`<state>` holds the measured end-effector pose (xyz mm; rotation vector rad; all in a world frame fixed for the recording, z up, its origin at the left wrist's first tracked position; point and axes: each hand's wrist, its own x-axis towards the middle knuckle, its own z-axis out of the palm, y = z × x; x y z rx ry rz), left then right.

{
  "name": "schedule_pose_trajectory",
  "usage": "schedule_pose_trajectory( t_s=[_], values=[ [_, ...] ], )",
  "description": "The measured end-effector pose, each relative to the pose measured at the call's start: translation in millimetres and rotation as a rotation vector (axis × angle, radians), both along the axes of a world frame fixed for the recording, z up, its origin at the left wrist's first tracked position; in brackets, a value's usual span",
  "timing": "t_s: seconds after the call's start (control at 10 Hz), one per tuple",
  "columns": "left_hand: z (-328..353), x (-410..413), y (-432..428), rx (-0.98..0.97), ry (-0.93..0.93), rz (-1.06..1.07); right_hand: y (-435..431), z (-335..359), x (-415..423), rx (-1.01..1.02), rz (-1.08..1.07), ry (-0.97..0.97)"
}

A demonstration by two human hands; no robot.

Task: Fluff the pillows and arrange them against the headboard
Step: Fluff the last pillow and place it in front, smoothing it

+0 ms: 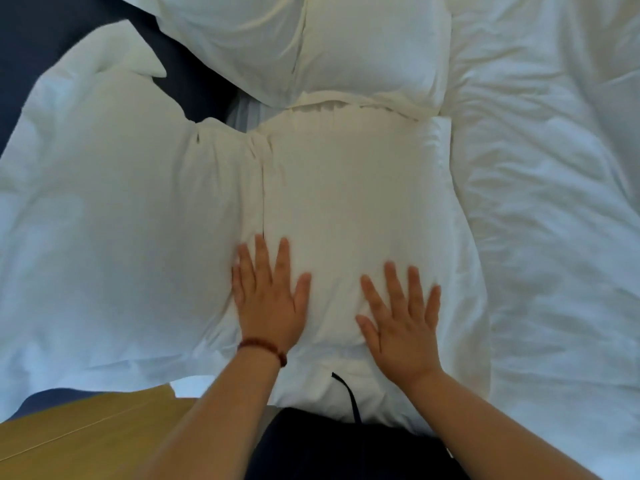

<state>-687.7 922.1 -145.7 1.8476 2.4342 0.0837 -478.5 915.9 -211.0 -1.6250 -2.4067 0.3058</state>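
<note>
A cream-white pillow (349, 199) lies flat in the middle of the bed in front of me. My left hand (270, 299), with a bead bracelet at the wrist, presses flat on its near left part, fingers spread. On the near right part my right hand (401, 327) rests flat and open as well. A larger white pillow (114, 216) lies to the left, touching the middle one. Two more white pillows (242, 39) (374, 50) lie at the top, the left one against the dark blue headboard (31, 46).
A rumpled white duvet (547, 202) covers the right side of the bed. A wooden bedside surface (86, 434) sits at the lower left. A thin black cord (349, 396) hangs near my dark clothing at the bottom edge.
</note>
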Motion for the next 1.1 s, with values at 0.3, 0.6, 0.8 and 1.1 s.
schedule_pose_trajectory(
  t_s=[0.3,0.6,0.8,1.1],
  values=[
    [-44.9,-15.2,5.1,-0.137,0.138,-0.019,-13.5,-15.2,-10.1,0.075,-0.015,-0.050],
    [-17.0,-10.7,-85.3,-0.266,0.037,-0.102,-75.6,-14.7,-7.9,-0.083,-0.015,-0.124],
    [-14.9,-4.0,-169.3,-0.656,-0.383,0.102,-106.2,7.6,13.7,-0.329,0.184,-0.394],
    [0.1,44.9,-282.7,-0.588,-0.373,0.217,-137.3,47.7,49.0,-0.570,0.380,-0.406]
  ],
)
